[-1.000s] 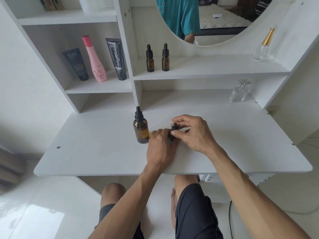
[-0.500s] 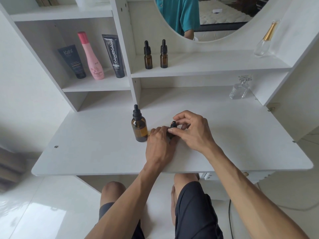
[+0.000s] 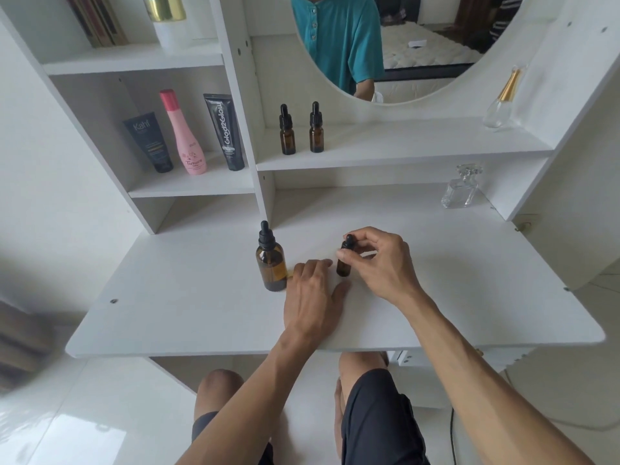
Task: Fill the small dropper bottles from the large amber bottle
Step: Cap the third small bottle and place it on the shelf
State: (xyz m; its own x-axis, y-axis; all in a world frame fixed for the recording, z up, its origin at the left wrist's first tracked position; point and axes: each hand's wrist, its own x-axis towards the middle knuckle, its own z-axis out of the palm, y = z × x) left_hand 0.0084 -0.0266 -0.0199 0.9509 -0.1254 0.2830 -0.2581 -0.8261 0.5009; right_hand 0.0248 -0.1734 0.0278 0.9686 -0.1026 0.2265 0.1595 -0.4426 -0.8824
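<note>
Three small dropper bottles [image 3: 343, 261], one large amber bottle [image 3: 271, 263]

**A:** ok where's everything sitting on the surface [image 3: 188, 297] right now?

**B:** the large bottle [image 3: 271, 263] stands just left of the left hand [image 3: 313, 297]. the small dropper bottle [image 3: 344, 260] is between the two hands, its cap under the right hand [image 3: 382, 263] fingertips.

**A:** and further back?

**B:** two more small bottles [image 3: 302, 132] stand side by side on the shelf [image 3: 402, 152] behind the hands. three tubes [image 3: 188, 135] sit on a lower shelf, back and left of the left hand. a glass flask [image 3: 459, 189] stands on the surface well behind and right of the right hand, and another flask [image 3: 500, 102] is on the shelf above it.
</note>
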